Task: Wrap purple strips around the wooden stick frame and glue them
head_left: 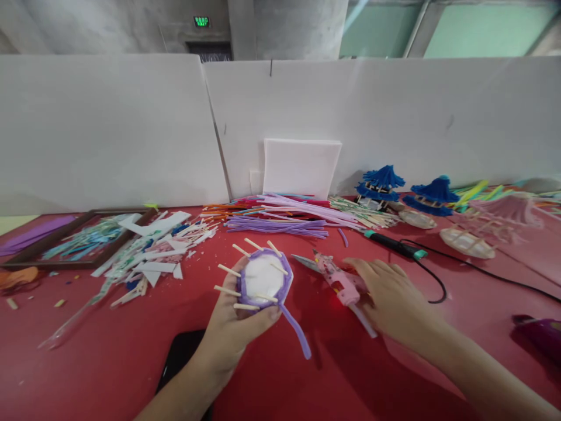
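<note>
A round white piece [264, 277] edged with purple pipe cleaner, several short wooden sticks pointing outward from it, is held up in my left hand [234, 321]. The fingers and thumb wrap its lower and left sides. From its lower right edge hangs a loose purple pipe cleaner end [300, 336]. My right hand [388, 292] is closed around the handle side of a pink glue gun [342, 283], whose nozzle points up and left; a clear glue stick [363, 319] sticks out of its back. Grey scissors [305, 262] lie by the nozzle.
Bundled pipe cleaners [280, 225] lie at the back centre, and white scraps [153, 266] at the left beside a brown frame [83, 260]. Blue-roofed models [381, 184], a pink one [506, 213] and a black-handled tool [394, 245] with a cable are right. A black phone [179, 354] lies under my left arm.
</note>
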The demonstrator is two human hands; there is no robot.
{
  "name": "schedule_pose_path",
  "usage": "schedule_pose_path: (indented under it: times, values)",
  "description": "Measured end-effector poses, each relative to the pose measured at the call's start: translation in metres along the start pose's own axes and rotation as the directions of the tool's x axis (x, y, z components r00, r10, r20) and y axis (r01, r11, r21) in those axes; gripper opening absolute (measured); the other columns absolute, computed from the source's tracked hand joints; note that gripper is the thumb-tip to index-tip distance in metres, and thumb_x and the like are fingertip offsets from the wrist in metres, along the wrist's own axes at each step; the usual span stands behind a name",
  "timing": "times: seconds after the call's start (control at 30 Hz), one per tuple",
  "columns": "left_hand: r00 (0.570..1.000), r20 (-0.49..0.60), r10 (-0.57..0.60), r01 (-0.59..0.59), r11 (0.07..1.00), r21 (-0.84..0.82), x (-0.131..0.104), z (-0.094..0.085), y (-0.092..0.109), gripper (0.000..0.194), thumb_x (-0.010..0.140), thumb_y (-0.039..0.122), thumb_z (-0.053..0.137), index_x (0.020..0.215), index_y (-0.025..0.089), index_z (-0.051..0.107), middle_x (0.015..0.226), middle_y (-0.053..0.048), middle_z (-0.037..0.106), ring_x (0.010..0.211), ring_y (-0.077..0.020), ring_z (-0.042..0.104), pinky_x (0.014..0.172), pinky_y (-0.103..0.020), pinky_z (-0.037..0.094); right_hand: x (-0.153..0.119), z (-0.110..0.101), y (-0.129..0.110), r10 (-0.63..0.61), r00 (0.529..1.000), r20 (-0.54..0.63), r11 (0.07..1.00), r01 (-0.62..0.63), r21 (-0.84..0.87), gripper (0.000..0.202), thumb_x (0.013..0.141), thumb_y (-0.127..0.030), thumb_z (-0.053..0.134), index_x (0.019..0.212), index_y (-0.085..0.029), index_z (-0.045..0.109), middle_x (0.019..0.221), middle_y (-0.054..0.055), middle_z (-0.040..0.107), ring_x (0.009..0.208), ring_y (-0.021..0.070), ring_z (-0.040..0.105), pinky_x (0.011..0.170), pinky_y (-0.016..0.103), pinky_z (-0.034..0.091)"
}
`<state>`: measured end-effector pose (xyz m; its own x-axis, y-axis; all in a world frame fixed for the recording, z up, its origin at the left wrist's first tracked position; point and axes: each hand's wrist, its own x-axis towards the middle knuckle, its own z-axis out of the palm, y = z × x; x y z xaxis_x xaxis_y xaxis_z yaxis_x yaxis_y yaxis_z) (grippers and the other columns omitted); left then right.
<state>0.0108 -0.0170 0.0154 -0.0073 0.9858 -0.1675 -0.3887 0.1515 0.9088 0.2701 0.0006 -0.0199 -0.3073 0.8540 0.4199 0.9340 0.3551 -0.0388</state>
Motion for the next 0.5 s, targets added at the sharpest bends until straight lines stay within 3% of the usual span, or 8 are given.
schedule_pose_path:
  times: [0.1,0.17,0.23,0.33,0.4,0.5]
  values:
    - [0.999,-0.024,0.041,-0.040,0.999,0.017,0.002,0.001,-0.001,0.088,0.056,0.012,0.080,0.133,0.028,0.041,0.097,-0.002,0.069,0.082,-0.0139,0.065,0.071,-0.020,0.050,-0.004,0.007,-0.005,-0.033,0.999,-0.001,0.992,0.033,-0.122,0.043,0.068,-0.004,0.048,0.110,-0.011,0.057,0.093,0.013,0.067,0.085,0.0284,0.058,0.074,0.039,0.041]
    - [0.998,-0.031,0.052,-0.051,0.997,0.052,0.002,0.002,-0.001,0.087,0.056,0.013,0.081,0.132,0.027,0.041,0.097,-0.002,0.069,0.083,-0.0148,0.065,0.072,-0.021,0.051,-0.002,0.002,-0.014,-0.015,0.998,-0.066,0.993,0.007,-0.114,0.040,0.070,-0.003,0.046,0.107,-0.011,0.058,0.091,0.014,0.065,0.084,0.0288,0.057,0.073,0.041,0.041]
    - [0.996,-0.042,0.073,-0.069,0.993,0.093,0.002,0.003,0.000,0.086,0.056,0.014,0.081,0.132,0.026,0.041,0.103,-0.003,0.069,0.087,-0.0158,0.065,0.076,-0.023,0.051,0.001,-0.011,-0.028,0.001,0.984,-0.176,1.000,0.003,0.025,0.032,0.076,-0.005,0.044,0.103,-0.014,0.058,0.095,0.013,0.063,0.087,0.0276,0.055,0.076,0.042,0.042]
    - [0.995,-0.048,0.086,-0.078,0.985,0.156,0.001,0.004,0.002,0.088,0.055,0.015,0.081,0.132,0.026,0.039,0.109,-0.005,0.067,0.091,-0.0188,0.066,0.081,-0.026,0.051,0.001,-0.031,-0.053,-0.160,0.945,-0.285,0.899,0.259,0.353,0.018,0.082,-0.019,0.050,0.099,-0.017,0.056,0.090,0.009,0.064,0.086,0.0235,0.056,0.079,0.039,0.045]
    - [0.996,-0.030,0.089,-0.081,0.978,0.190,0.001,0.004,0.002,0.091,0.053,0.016,0.081,0.132,0.024,0.037,0.110,-0.007,0.066,0.093,-0.0212,0.066,0.081,-0.029,0.052,-0.002,-0.036,-0.068,-0.245,0.912,-0.328,0.821,0.375,0.431,0.021,0.082,-0.030,0.059,0.099,-0.017,0.057,0.084,0.006,0.065,0.082,0.0214,0.058,0.078,0.037,0.047]
    - [0.992,0.003,0.122,-0.120,0.967,0.225,0.000,0.005,0.000,0.090,0.053,0.016,0.081,0.131,0.023,0.037,0.114,-0.008,0.064,0.096,-0.0231,0.066,0.081,-0.030,0.052,-0.007,-0.033,-0.080,-0.247,0.885,-0.395,0.781,0.423,0.460,0.013,0.084,-0.024,0.061,0.095,-0.019,0.059,0.078,0.003,0.067,0.077,0.0174,0.061,0.074,0.031,0.051]
